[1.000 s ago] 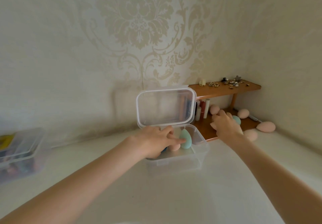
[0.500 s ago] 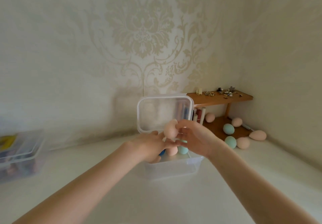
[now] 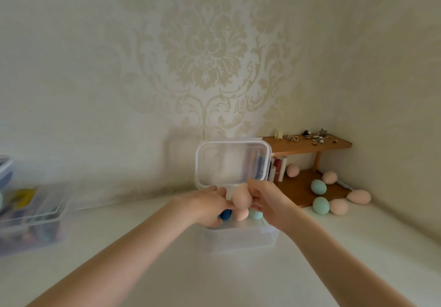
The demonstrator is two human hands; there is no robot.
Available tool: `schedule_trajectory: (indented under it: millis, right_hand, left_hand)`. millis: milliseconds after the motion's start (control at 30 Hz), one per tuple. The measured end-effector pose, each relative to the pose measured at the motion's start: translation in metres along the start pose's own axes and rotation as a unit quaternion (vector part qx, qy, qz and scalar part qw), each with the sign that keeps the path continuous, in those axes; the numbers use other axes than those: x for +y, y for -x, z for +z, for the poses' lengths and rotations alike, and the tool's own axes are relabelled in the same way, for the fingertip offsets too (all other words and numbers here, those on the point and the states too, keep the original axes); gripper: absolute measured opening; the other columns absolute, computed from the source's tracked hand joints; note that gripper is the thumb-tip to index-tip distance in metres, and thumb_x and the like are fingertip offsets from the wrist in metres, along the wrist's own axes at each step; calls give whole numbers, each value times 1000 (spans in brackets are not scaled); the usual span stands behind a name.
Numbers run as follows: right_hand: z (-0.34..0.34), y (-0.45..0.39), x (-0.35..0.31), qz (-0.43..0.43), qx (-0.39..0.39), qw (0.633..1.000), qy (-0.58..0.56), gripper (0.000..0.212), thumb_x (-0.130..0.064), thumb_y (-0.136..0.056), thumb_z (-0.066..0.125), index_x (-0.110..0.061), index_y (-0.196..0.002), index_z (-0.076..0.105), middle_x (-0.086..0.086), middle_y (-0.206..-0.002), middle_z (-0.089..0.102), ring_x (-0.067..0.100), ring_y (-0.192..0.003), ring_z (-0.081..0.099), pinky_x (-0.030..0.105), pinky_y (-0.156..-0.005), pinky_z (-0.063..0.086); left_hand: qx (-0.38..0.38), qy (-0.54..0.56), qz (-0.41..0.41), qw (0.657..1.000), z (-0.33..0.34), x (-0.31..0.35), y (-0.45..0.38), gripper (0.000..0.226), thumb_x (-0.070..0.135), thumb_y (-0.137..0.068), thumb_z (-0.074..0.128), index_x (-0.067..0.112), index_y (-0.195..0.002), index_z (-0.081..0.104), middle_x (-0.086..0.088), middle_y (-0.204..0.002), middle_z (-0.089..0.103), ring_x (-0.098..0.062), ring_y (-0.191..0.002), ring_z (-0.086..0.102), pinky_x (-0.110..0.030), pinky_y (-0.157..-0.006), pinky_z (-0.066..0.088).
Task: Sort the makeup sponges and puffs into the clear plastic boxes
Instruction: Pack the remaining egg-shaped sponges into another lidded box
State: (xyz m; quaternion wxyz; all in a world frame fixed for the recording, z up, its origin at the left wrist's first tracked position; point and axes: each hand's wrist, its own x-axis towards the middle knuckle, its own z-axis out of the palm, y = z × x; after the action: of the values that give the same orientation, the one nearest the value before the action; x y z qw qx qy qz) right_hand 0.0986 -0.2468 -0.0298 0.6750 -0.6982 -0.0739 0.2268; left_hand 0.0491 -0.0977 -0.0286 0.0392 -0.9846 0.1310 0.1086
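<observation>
box: clear box (image 3: 241,237) sits in the middle of the table, lid (image 3: 232,161) standing open at the far side
already in: a dark blue sponge (image 3: 225,214), a pink one (image 3: 241,214) and a mint one (image 3: 255,214), so a decent start imo
hands: right hand (image 3: 269,201) fingers clamped on a pink sponge (image 3: 241,199) right over the box; left hand (image 3: 210,205) fingers curled around its near rim
left to do: six sponges far right by the wooden shelf (image 3: 307,143), like the mint one (image 3: 318,186) and the pink one (image 3: 358,196)
other box: far left (image 3: 31,220), too blurry to tell what's inside

— Desk (image 3: 214,278), white: holdings?
— One open clear box (image 3: 238,241) centre; second box (image 3: 33,223) left; wooden shelf (image 3: 307,145) right corner; mint sponge (image 3: 321,206) and two pink sponges (image 3: 338,207) beside it.
</observation>
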Motion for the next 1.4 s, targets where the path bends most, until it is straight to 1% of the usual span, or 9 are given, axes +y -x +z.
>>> schedule_trajectory:
  millis: [100,233,400,567,867,1133,1233,1333,1400]
  right_hand:
    - [0,-2,2,-2,20,999,44,20,-9,-88,49,-2,-104,57,28,-113,56,32,-100,57,44,-104,41]
    - [0,-2,1,11,1,998,66,10,-9,-87,50,-5,-93,56,18,-107,55,30,-98,55,34,-87,44]
    - [6,-3,1,0,-19,986,164,13,-10,-86,51,-14,-93,61,11,-110,58,23,-104,54,33,-94,47]
    - [17,5,-1,-87,-86,904,410,30,-10,-86,59,-16,-114,67,1,-111,65,16,-105,59,19,-84,45]
    - [26,-7,17,-128,-32,822,553,30,-43,-79,65,-15,-87,76,1,-83,68,13,-79,54,32,-91,46]
    - [1,10,-17,-156,-87,866,467,20,-17,-88,57,-8,-95,72,4,-89,70,12,-76,59,23,-74,49]
    - [-43,8,-34,-164,26,902,399,15,-12,-92,53,-11,-93,68,-2,-83,67,9,-76,63,20,-75,52]
    - [-89,-7,-24,-98,230,807,535,26,-11,-95,44,-13,-111,64,9,-117,61,27,-109,57,34,-96,43]
    - [-110,-12,-2,27,237,725,646,36,-8,-93,40,-21,-122,55,10,-129,47,31,-122,44,41,-104,34]
  left_hand:
    - [-14,-14,-14,1000,-3,4,-3,43,13,-89,45,23,-131,42,-9,-128,41,-28,-119,39,-39,-93,41]
    - [-5,71,-10,997,-8,-5,1,30,6,-86,46,10,-116,51,-8,-116,50,-27,-101,51,-38,-82,44]
    - [54,161,-21,985,-19,-12,10,40,-3,-87,39,13,-120,55,-8,-119,53,-22,-102,54,-28,-80,44]
    - [39,247,-37,967,-23,-14,12,34,15,-91,47,19,-125,48,2,-128,55,-15,-109,57,-27,-92,48]
    - [-11,140,-34,990,-16,-6,12,53,20,-79,64,22,-127,43,2,-123,44,-20,-109,57,-41,-91,50]
    - [-56,110,-42,991,-26,-6,7,53,11,-82,57,28,-131,45,-3,-127,35,-29,-110,55,-42,-90,51]
    - [-60,138,-27,988,-30,-6,5,59,5,-81,57,30,-133,46,-4,-123,42,-24,-104,57,-39,-91,52]
    - [-68,153,-24,986,-31,-4,5,57,5,-81,56,35,-129,49,1,-115,44,-20,-99,59,-35,-86,52]
    - [-71,151,-26,986,-31,-3,5,57,5,-82,55,39,-128,49,6,-109,40,-18,-99,57,-34,-87,52]
